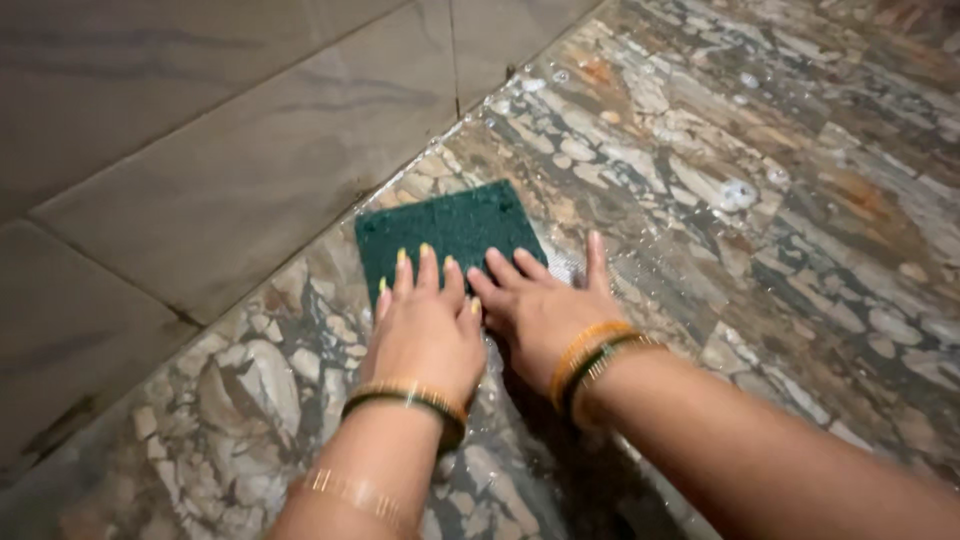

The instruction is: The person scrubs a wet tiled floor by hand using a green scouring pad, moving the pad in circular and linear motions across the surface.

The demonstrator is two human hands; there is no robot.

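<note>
**Both hands flat on a green scouring pad, wet stone floor by the wall**

Scouring pad (pixel 448 232): dark green, roughly square, lying flat on the mottled stone floor (pixel 780 230), centre of the frame. One corner points toward the top of the frame; its upper left edge runs close along the joint where the floor meets the grey wall tiles (pixel 230 170).

Left hand (pixel 425 325): palm down, fingers together and stretched out, tips resting on the lower left part of the pad. Holding nothing; pressing flat, not gripping. Bangles at the wrist.

Right hand (pixel 545 305): palm down just beside the left, touching or nearly so. Fingers spread a little wider, the inner tips on the pad's lower right edge, the outer finger lying on bare floor. Also flat, not closed round anything. Orange and dark bangles at the wrist.

The pad lies straight ahead of both hands, toward the top of the frame. Neither hand is clearly nearer; the left covers slightly more of it.

Around: water film and soap bubbles (pixel 738 193) scattered over the floor in the upper right. The wall fills the upper left and hems the pad on that side. Nothing else lies on the floor near the pad.
</note>
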